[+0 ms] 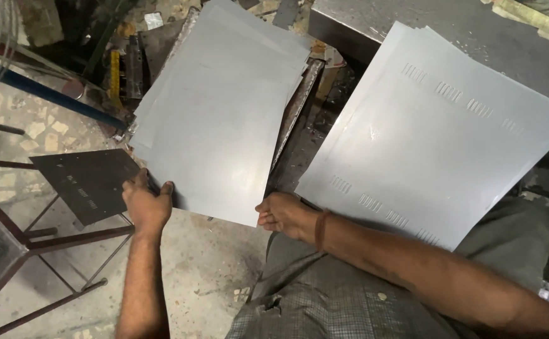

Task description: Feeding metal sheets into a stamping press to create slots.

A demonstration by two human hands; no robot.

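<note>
You're gripping a stack of plain sheets that's looking pale grey with a faint bluish sheen, no pattern on it at all. The other stack of sheets is showing the same pale grey but with rows of short slotted stripes punched in. The small plate is reading dark charcoal with tiny slots. Your trousers are showing a faded grey-green check, and you're wearing a reddish-brown wrist band.

Dim workshop light, soft overhead source. Mild sheen on plain metal sheets, brighter glare patch on slotted sheets. Deep shadow under bench. Sharp centre, slight wide-angle bending at edges.
</note>
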